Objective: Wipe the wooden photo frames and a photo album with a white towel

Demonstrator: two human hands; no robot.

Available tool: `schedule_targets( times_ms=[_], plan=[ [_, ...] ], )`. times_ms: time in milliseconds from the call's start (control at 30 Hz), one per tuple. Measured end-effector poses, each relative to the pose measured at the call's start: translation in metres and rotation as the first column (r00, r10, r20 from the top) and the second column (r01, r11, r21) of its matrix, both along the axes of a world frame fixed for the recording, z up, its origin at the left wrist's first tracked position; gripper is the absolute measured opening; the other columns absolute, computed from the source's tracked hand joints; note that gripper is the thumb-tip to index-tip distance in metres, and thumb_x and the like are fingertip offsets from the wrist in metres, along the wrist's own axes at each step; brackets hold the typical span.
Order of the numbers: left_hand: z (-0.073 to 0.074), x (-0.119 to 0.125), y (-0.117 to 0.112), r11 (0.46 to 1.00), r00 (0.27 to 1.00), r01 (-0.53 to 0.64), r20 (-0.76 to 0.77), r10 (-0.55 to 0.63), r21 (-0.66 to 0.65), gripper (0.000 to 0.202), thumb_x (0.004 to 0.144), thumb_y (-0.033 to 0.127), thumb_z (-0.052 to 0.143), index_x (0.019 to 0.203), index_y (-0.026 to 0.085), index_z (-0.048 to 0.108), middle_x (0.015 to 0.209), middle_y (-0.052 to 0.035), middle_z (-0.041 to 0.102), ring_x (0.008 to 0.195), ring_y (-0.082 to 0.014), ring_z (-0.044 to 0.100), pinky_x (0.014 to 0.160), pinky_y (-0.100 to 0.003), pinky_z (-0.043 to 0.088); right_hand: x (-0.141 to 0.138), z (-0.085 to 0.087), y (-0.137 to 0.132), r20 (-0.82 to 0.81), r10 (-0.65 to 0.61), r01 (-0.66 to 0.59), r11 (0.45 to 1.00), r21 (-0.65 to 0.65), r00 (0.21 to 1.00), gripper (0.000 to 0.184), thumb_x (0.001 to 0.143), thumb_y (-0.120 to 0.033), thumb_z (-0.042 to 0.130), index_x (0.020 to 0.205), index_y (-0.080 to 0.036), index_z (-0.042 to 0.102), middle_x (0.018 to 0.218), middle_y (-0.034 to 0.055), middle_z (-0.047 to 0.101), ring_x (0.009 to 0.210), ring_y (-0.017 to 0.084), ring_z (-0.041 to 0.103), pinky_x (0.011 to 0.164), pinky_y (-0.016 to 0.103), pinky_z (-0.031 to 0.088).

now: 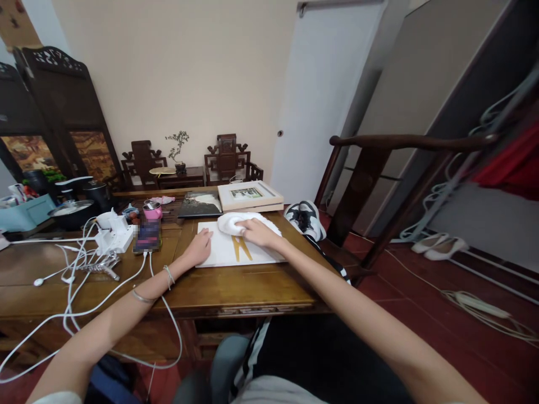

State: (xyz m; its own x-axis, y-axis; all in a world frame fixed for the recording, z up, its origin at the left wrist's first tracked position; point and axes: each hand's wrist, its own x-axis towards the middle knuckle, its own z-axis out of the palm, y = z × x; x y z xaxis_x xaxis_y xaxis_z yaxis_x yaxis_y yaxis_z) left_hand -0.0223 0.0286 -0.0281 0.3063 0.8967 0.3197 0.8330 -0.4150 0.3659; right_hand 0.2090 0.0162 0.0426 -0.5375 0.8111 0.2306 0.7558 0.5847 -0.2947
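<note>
A flat white board [219, 252] with a gold shape [241, 248] on its face lies on the wooden table in front of me. My left hand [200, 247] holds its left edge, fingers curled over the top. On the board's far part, my right hand [256, 232] presses down with its fingers closed around a bunched white cloth [231, 223]. Part of the cloth spreads out to the right beyond that hand. My right forearm crosses the board's right side and hides some of it.
Behind the board are a framed picture [251, 196] and a dark picture book [199, 204]. To the left lie a phone [147, 237], a power strip [115, 238] and tangled white cables. A pink cup [152, 210] stands farther back. Sneakers [305, 219] rest beside the table's right edge.
</note>
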Motion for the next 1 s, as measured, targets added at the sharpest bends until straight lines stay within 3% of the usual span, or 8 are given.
schedule_targets(
  times_ms=[133,233,333,567,700,833,900,1000],
  plan=[
    [0.0,0.0,0.001,1.0,1.0,0.015,-0.022,-0.015,0.026,0.041,0.087,0.015,0.037,0.122,0.014,0.057,0.137,-0.0144,0.051,0.133,-0.0262,0.042,0.111,-0.045,0.034,-0.04,0.001,0.037,-0.055,0.018,-0.02,0.999,-0.028,0.998,0.045,0.077,-0.013,0.039,0.112,-0.017,0.067,0.123,0.0071,0.064,0.106,0.025,0.056,0.089,0.027,0.037],
    [0.004,0.001,-0.001,0.997,0.998,0.056,-0.043,-0.054,0.058,0.039,0.088,0.014,0.036,0.12,0.013,0.058,0.129,-0.0142,0.056,0.125,-0.0252,0.05,0.109,-0.042,0.037,-0.071,0.003,0.045,-0.069,0.07,-0.073,0.996,-0.049,0.995,0.042,0.076,-0.015,0.043,0.109,-0.017,0.069,0.124,0.0047,0.064,0.108,0.024,0.055,0.09,0.024,0.036],
    [0.005,0.0,-0.002,0.996,0.997,0.06,-0.061,-0.056,0.063,0.04,0.089,0.015,0.034,0.12,0.011,0.058,0.127,-0.0153,0.057,0.123,-0.0253,0.051,0.109,-0.041,0.038,-0.075,0.003,0.047,-0.097,0.073,-0.079,0.995,-0.055,0.993,0.043,0.076,-0.016,0.042,0.109,-0.015,0.068,0.121,0.0049,0.065,0.105,0.024,0.056,0.089,0.024,0.037],
    [-0.003,-0.001,0.002,1.0,0.998,0.015,-0.058,-0.014,0.017,0.041,0.088,0.016,0.036,0.124,0.013,0.055,0.137,-0.0133,0.052,0.135,-0.0245,0.039,0.114,-0.042,0.03,0.016,-0.003,0.043,-0.123,-0.106,0.098,0.992,-0.074,0.987,0.046,0.073,-0.016,0.039,0.109,-0.01,0.067,0.121,0.0106,0.064,0.108,0.027,0.056,0.09,0.029,0.04],
    [-0.002,0.0,0.001,1.0,0.998,-0.004,-0.065,0.003,-0.008,0.043,0.088,0.016,0.032,0.125,0.008,0.053,0.141,-0.0174,0.046,0.137,-0.0257,0.036,0.114,-0.042,0.029,0.059,-0.015,-0.008,-0.076,-0.139,0.135,0.989,-0.056,0.987,0.044,0.072,-0.015,0.04,0.104,-0.016,0.07,0.106,0.0077,0.07,0.104,0.027,0.058,0.094,0.036,0.038],
    [0.002,0.002,-0.001,0.999,0.998,-0.006,-0.065,0.003,-0.039,0.044,0.089,0.019,0.031,0.124,0.006,0.054,0.142,-0.0185,0.044,0.137,-0.0256,0.035,0.115,-0.041,0.027,0.088,-0.029,-0.062,0.003,-0.032,0.032,0.999,0.004,0.999,0.035,0.076,-0.017,0.04,0.094,-0.021,0.07,0.092,0.0052,0.07,0.097,0.026,0.059,0.096,0.038,0.036],
    [0.002,0.002,-0.003,0.999,0.998,-0.007,-0.062,0.004,-0.042,0.043,0.09,0.022,0.032,0.124,0.01,0.054,0.141,-0.0154,0.046,0.137,-0.0246,0.035,0.115,-0.041,0.027,0.095,-0.028,-0.063,0.027,0.007,-0.007,1.0,-0.002,1.0,0.031,0.077,-0.019,0.041,0.089,-0.021,0.07,0.089,0.0052,0.07,0.094,0.026,0.06,0.091,0.036,0.039],
    [0.002,0.002,-0.004,0.999,0.998,-0.012,-0.064,0.01,-0.039,0.042,0.09,0.027,0.034,0.125,0.011,0.053,0.142,-0.0143,0.046,0.138,-0.0249,0.034,0.115,-0.043,0.027,0.088,-0.022,-0.028,0.045,0.007,-0.008,1.0,0.011,0.999,0.032,0.076,-0.018,0.041,0.092,-0.019,0.069,0.093,0.0058,0.07,0.092,0.025,0.06,0.084,0.033,0.042]
  ],
)
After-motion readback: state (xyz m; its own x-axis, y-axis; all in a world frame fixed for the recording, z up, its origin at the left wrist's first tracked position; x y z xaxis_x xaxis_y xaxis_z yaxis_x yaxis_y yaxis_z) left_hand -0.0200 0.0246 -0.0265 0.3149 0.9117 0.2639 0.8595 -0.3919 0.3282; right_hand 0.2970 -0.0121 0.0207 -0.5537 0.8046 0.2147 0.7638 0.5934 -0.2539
